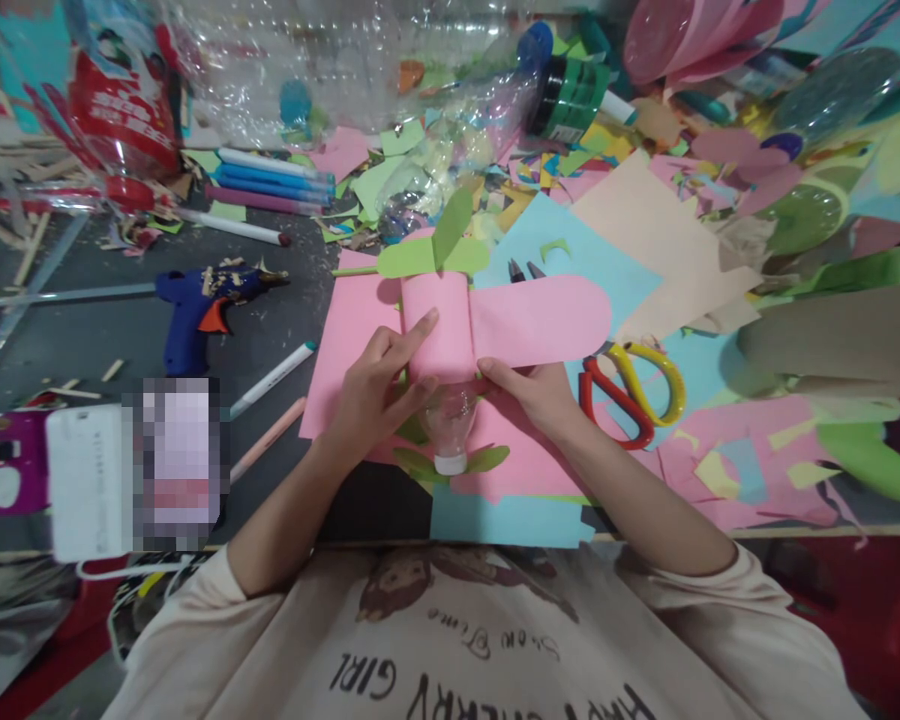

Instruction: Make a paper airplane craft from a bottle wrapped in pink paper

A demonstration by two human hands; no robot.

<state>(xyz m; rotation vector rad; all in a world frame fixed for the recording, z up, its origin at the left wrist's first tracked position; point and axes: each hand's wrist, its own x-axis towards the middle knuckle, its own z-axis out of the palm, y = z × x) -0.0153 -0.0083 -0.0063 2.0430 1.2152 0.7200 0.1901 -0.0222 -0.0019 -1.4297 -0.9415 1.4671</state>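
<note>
Showing scissors (589, 385) partly hidden under a pink paper flap (540, 318), an object (186, 450) at left pixelated, and shirt lettering (420, 697) cropped at bottom.

There is room to pass over the dark strip of worktop (296, 310) between glue gun (186, 312) and pink sheet (334, 370); a marker (274, 379) crosses it nearer the body. Scissors (633, 385) obstruct beside the right hand (534, 395); beyond, blurred, probably plastic bottles (262, 60) wall it off.

The bottle (451, 422) is glossy plastic, its wrap (452, 325) matt paper.
</note>
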